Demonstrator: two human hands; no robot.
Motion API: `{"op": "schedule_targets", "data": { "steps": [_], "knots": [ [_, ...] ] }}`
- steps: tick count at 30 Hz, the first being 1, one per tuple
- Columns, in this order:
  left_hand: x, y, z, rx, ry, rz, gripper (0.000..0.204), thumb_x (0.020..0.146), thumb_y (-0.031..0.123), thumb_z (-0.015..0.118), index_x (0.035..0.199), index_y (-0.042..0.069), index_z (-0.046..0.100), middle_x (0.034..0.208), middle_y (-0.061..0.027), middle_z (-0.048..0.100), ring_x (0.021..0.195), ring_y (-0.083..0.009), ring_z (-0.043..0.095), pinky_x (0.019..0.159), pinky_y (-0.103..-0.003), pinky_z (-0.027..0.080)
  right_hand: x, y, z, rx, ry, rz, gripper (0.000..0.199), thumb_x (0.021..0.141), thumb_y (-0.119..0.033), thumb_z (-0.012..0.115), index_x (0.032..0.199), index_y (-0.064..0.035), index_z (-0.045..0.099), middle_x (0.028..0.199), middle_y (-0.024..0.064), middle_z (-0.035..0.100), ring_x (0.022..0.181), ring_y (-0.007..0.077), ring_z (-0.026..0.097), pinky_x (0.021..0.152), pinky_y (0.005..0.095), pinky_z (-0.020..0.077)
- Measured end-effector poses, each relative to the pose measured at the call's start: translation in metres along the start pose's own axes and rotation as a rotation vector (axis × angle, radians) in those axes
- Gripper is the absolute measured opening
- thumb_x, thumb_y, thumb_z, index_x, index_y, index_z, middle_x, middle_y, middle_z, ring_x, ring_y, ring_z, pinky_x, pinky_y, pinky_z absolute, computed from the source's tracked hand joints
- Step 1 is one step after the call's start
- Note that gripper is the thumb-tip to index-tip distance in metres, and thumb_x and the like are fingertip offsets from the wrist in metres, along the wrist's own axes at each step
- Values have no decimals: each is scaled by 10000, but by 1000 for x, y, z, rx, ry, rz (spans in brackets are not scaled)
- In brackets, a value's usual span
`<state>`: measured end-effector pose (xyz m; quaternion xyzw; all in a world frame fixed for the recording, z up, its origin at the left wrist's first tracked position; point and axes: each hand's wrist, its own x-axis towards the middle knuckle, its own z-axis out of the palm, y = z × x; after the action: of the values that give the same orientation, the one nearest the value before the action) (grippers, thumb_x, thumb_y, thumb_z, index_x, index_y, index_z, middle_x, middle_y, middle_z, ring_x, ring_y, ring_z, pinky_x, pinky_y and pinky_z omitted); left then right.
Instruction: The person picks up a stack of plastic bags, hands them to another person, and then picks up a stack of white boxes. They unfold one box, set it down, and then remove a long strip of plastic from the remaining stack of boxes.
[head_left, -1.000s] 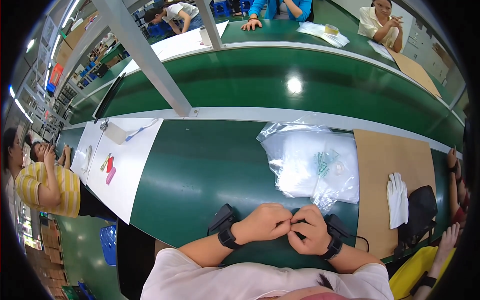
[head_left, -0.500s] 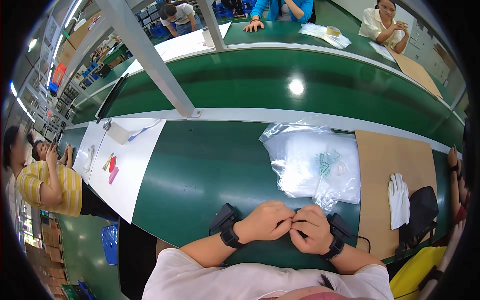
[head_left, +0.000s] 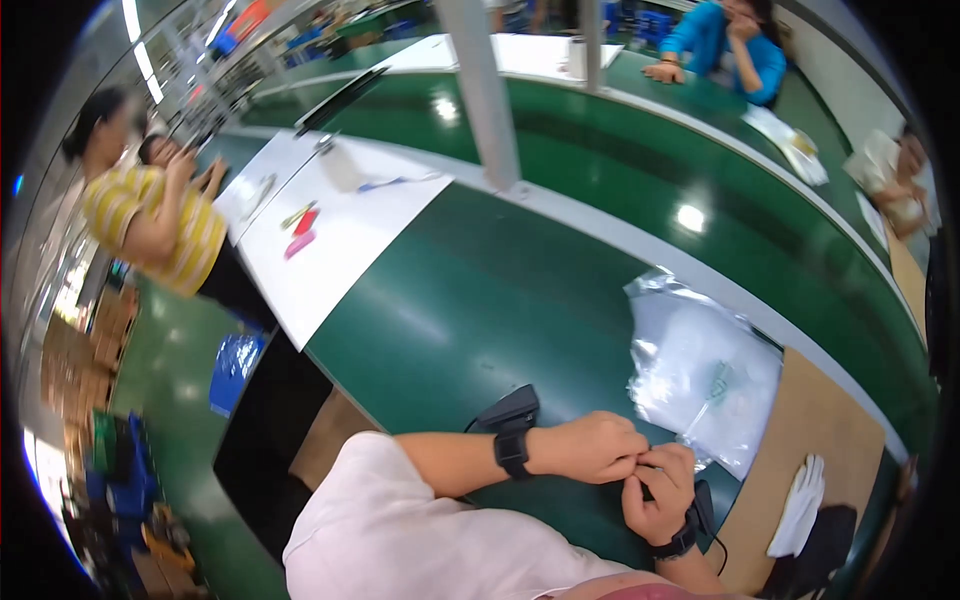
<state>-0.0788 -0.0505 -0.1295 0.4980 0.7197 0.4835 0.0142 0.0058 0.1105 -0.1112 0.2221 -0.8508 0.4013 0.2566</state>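
1. Head view, lower right: left hand (head_left: 595, 446) and right hand (head_left: 660, 496) touch, fingers curled narrow; I cannot tell whether they hold anything.
2. Clear plastic bags (head_left: 685, 365) lie just above on the surface (head_left: 455, 315); a knuckle could drag them askew.

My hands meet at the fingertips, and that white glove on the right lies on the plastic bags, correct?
Not quite: the head view shows the white glove lying on the brown cardboard. Your left hand and right hand do meet at the fingertips.
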Motion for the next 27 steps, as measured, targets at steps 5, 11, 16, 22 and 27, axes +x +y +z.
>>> {"op": "schedule_targets", "data": {
  "steps": [5, 11, 16, 22, 27],
  "knots": [
    [-6, -1, -2, 39, -60, 9, 87, 788, 123, 547, 784, 36, 546, 651, -120, 526, 624, -312, 525, 580, -414, 426, -1, 1, 5, -15, -56, -36, 107, 669, -36, 629, 772, -30, 602, 881, 113, 584, 826, 318, 532, 731, 389, 433],
    [-3, -3, 0, 20, -58, 33, 82, 788, 116, 539, 785, 35, 547, 655, -114, 529, 640, -307, 531, 612, -401, 424, 3, 1, 2, -36, -72, -17, 109, 671, -36, 618, 777, -33, 592, 861, 111, 563, 819, 318, 519, 729, 394, 422],
    [-3, -3, -2, 7, -56, 40, 90, 796, 109, 531, 820, 31, 569, 676, -112, 540, 653, -306, 537, 631, -402, 433, 4, 1, 2, -9, -74, -6, 130, 676, 6, 618, 793, -23, 569, 888, 123, 564, 859, 344, 518, 764, 412, 428],
    [-2, -4, -1, -5, -52, 41, 106, 807, 109, 532, 854, 32, 588, 692, -108, 553, 656, -304, 541, 627, -399, 437, 4, -1, 0, -23, -68, 10, 133, 674, 4, 627, 795, -25, 578, 894, 122, 568, 870, 343, 519, 772, 413, 431],
    [-3, -2, -3, 25, -69, 23, 109, 808, 116, 541, 866, 38, 590, 690, -102, 554, 657, -300, 543, 618, -395, 437, 3, -1, 2, -34, -65, 20, 127, 674, 4, 630, 789, -23, 583, 896, 122, 569, 876, 342, 520, 774, 416, 431]
  ]
}}
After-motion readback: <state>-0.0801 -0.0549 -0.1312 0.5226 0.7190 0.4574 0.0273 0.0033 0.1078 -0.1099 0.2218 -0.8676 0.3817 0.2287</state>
